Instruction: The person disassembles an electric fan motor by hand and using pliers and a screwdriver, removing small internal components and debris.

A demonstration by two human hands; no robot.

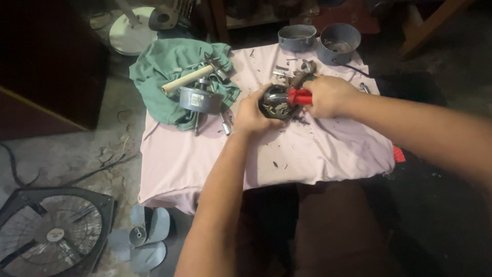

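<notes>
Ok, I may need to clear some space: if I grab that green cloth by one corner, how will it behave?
The green cloth lies rumpled, so it is probably limp and would sag. A hammer and a round metal housing rest on it, so lifting a corner would likely tip or roll them off.

Motor housing [274, 102] mid-table on cloth [318, 149], left hand [251, 115] at its left, right hand [328, 95] at its right. Hammer [189, 78] on rag [159, 66], far left. Two cans [318, 41] far edge. Fan grille [48, 231] and blade [141, 238] on floor, near left.
</notes>
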